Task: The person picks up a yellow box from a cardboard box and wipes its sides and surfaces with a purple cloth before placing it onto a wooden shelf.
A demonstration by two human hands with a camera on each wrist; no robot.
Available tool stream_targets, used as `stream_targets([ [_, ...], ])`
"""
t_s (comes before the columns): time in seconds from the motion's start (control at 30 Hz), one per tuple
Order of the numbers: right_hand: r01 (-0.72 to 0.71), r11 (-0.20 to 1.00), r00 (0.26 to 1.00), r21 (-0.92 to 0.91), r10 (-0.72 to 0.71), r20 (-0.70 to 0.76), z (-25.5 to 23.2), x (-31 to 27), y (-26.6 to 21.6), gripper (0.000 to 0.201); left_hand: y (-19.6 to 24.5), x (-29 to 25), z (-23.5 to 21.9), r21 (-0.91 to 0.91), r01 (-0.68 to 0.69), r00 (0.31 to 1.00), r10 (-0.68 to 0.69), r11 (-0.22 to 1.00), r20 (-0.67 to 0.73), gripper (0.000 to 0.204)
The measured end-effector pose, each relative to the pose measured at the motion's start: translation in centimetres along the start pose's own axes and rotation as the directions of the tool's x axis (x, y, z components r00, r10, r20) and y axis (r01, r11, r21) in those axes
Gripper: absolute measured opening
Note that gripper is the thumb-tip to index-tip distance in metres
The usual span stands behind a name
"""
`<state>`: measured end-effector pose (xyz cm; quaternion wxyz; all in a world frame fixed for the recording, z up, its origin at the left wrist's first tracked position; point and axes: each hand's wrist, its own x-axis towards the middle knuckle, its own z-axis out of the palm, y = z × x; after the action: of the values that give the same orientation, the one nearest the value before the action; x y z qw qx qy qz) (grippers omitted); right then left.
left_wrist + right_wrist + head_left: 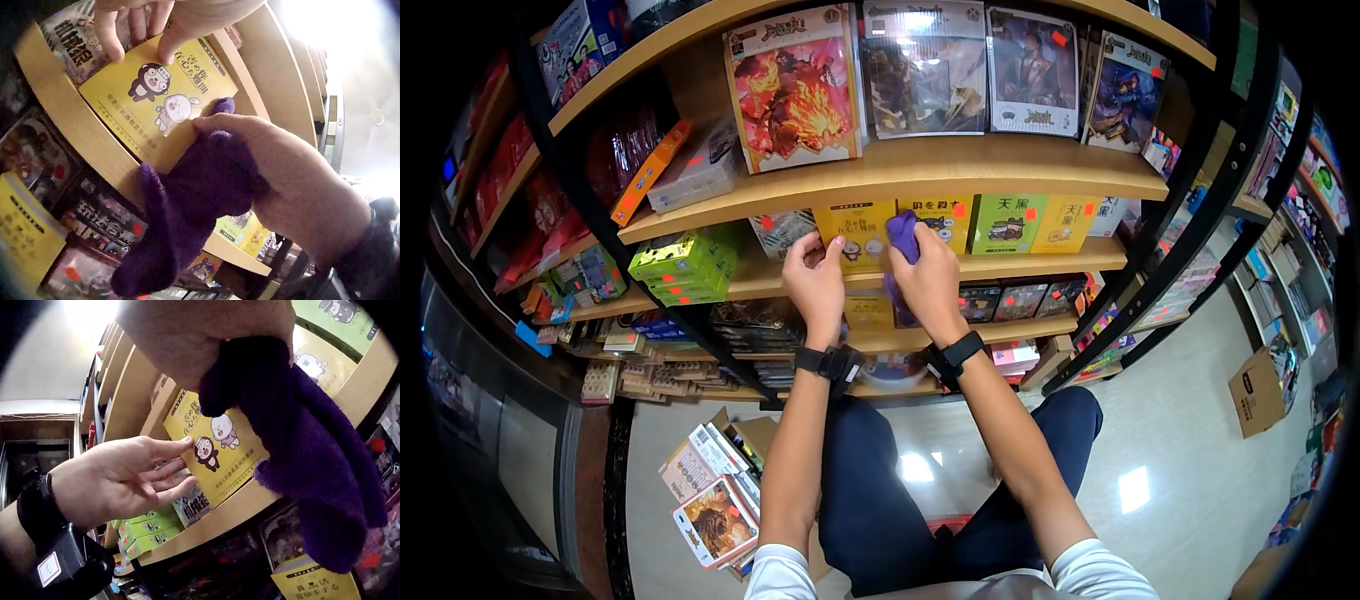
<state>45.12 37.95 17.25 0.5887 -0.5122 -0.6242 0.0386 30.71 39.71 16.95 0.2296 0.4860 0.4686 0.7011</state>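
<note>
A yellow box point(862, 232) with two cartoon animals on its front stands on the middle shelf. My left hand point(816, 290) holds its left edge, with the thumb on the front and the fingers at the side, as the right wrist view shows point(112, 478). A purple cloth point(200, 200) is bunched in my right hand point(930, 285), at the box's right side. Part of the cloth hangs down over the shelf edge. In the left wrist view the right thumb lies by the box's front point(147, 94).
Yellow and green boxes point(1005, 222) stand to the right on the same shelf point(1050, 262), and green boxes point(685, 262) are stacked at the left. Large card packages point(795, 90) stand on the shelf above. Below are more boxes; a carton with packages point(718, 520) sits on the floor.
</note>
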Motion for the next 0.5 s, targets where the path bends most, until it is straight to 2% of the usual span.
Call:
stream_targets([
  [0.07,-0.02,0.999,1.0,-0.03,0.021,0.012,0.2,0.1,0.1,0.025,-1.2,0.5,0.1,-0.004,-0.03,0.999,0.03,1.0,0.015,0.024],
  [0.27,-0.037,0.994,0.999,-0.103,0.037,-0.004,0.4,0.4,0.0,0.026,-0.1,0.6,0.4,0.085,-0.081,0.996,0.083,0.993,-0.019,0.02],
  [0.5,-0.015,0.985,0.999,-0.174,0.007,-0.045,1.2,0.7,0.9,0.025,-0.1,0.5,0.6,0.268,-0.238,0.971,0.239,0.934,0.028,0.028],
])
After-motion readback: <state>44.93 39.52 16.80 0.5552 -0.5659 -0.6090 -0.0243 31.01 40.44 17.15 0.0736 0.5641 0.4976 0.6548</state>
